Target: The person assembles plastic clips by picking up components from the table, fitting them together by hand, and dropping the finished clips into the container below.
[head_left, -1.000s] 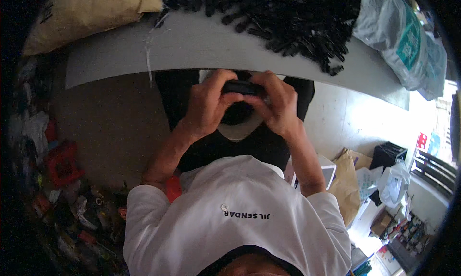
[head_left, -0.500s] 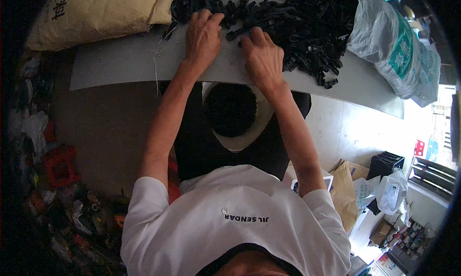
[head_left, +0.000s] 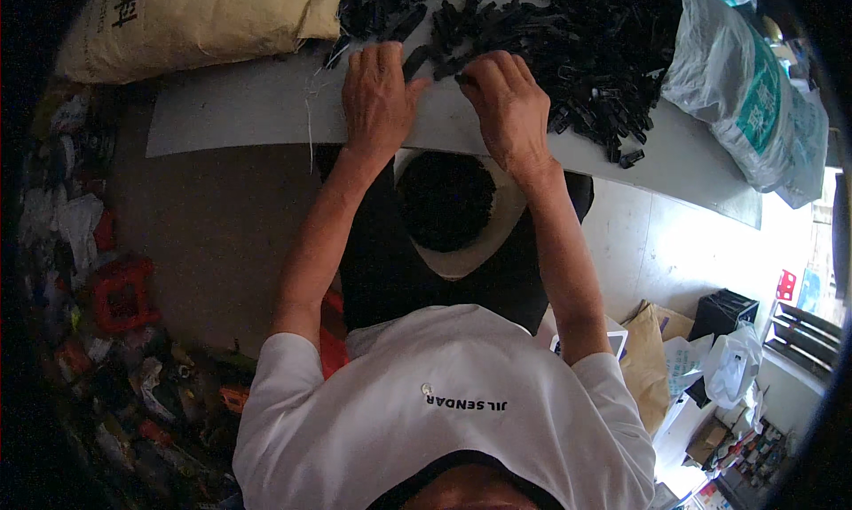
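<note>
- A grey worktable bows across the scene, its front edge running below both hands; a strip of grey surface shows along that edge, widest at the left.
- A tan sack bounds the room at the far left, a clear plastic bag the far right, and a heap of black parts spreads between them, close to the right hand.
- The left hand reaches over the tabletop, fingers extended and thumb spread aside, the tips near loose black parts (its palm is hidden, as is any contact).
- The right hand bends its fingers inward, a dark piece at the tips; whether it is gripped or merely touched, one cannot tell.
- Below the table edge, a pale container with dark contents sits between the person's black-clad legs.
</note>
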`<control>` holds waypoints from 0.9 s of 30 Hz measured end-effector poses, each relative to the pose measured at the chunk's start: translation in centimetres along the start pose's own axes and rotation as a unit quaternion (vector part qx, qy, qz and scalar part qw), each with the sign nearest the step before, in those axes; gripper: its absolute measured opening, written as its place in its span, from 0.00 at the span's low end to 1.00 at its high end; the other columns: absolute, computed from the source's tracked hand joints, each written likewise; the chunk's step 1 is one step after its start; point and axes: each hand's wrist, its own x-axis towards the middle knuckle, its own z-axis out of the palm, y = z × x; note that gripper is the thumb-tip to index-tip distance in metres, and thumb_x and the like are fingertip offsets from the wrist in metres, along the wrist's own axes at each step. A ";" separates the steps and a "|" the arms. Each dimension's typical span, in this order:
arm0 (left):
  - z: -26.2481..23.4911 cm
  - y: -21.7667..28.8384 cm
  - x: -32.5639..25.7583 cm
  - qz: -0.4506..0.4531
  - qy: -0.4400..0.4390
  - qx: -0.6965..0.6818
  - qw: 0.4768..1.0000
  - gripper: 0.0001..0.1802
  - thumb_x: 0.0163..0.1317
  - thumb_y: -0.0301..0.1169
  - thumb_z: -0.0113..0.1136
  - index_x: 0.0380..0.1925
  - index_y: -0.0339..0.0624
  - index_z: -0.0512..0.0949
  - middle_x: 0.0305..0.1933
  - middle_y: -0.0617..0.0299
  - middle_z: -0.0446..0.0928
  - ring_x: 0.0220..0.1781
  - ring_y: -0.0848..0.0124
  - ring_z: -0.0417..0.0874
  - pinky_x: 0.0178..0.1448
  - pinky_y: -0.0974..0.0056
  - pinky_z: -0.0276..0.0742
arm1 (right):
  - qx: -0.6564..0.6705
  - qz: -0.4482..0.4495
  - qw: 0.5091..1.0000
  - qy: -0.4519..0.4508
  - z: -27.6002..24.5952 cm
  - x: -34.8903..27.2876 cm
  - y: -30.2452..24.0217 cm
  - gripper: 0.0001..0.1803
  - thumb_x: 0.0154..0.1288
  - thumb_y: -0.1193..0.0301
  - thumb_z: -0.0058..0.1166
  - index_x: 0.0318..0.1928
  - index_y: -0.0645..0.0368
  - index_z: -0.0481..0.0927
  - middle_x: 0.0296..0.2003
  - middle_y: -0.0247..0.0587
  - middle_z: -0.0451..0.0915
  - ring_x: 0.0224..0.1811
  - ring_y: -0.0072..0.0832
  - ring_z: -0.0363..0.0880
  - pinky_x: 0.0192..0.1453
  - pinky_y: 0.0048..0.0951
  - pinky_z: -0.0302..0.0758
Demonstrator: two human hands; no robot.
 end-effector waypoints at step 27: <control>-5.0 6.3 -2.7 -0.171 -0.206 -0.529 0.805 0.15 0.59 0.23 0.59 0.47 0.38 0.77 0.45 0.60 0.79 0.44 0.74 0.80 0.46 0.71 0.78 | 0.363 0.232 0.901 -0.053 -4.4 -5.0 -3.8 0.13 0.55 0.80 0.59 0.42 0.63 0.74 0.29 0.44 0.76 0.31 0.34 0.77 0.40 0.30 0.74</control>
